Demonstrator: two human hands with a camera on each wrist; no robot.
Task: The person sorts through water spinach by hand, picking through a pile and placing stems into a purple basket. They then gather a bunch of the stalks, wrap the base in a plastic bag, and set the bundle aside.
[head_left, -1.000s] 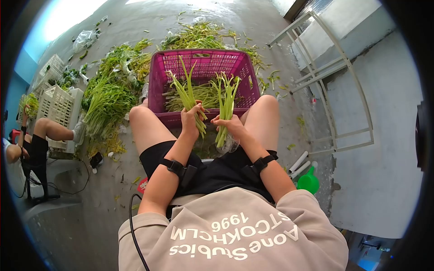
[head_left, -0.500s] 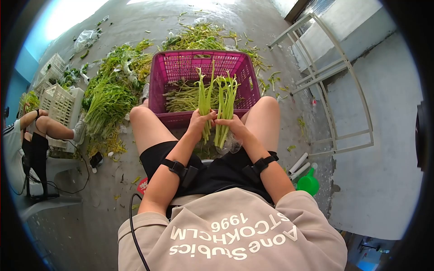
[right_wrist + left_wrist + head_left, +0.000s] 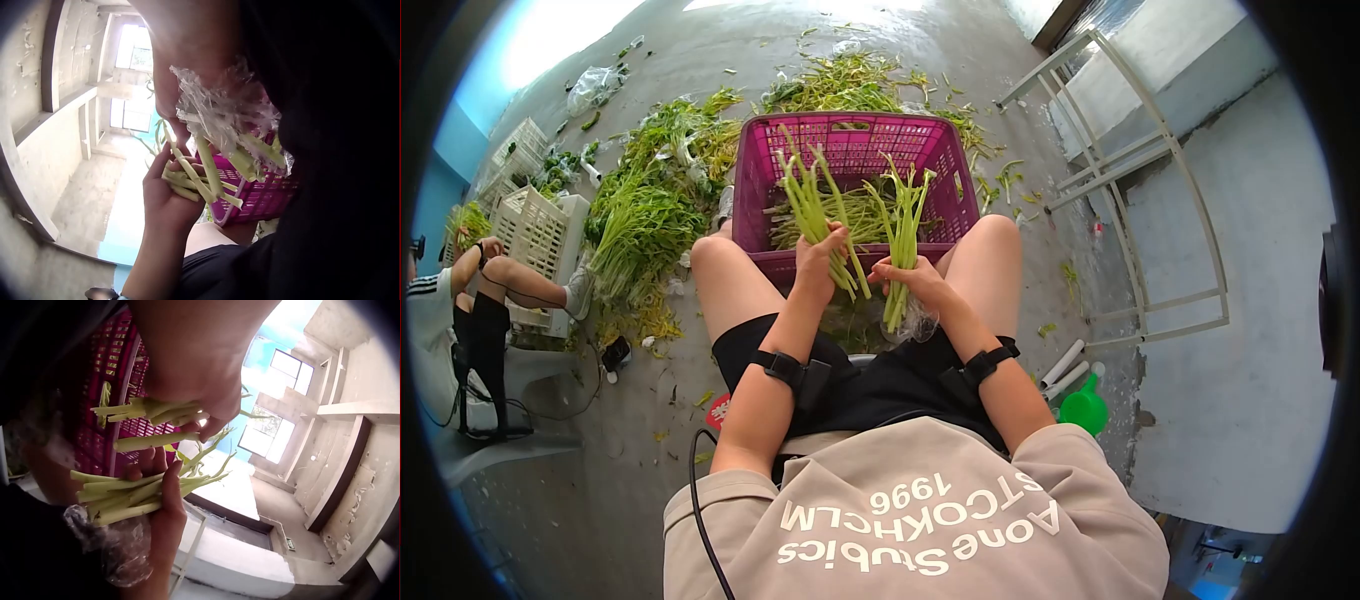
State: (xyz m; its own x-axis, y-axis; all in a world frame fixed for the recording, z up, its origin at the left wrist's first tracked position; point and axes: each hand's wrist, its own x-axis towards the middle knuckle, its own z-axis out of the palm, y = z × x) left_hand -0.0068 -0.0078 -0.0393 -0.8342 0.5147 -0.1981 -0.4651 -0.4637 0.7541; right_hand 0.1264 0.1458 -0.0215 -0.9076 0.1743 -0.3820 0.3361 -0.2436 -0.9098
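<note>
My left hand grips a bunch of trimmed green vegetable stalks, which lean up and to the left over the near rim of a purple plastic crate. Beside it, my right hand holds a second bunch of similar stalks, closer to upright. Clear crumpled plastic hangs at the lower end of the right bunch. In the left wrist view, one stalk sits a little apart from the others under the left hand. Inside the crate lie many more stalks.
Left of the crate a heap of leafy greens covers the floor, with more trimmings behind. Another person sits at far left by pale crates. A metal frame and a green plastic vessel stand at right.
My hands came together with both bunches near upright, then moved apart again. The left hand's bunch now leans left, with one stalk standing apart. The person at left has lowered a raised hand.
</note>
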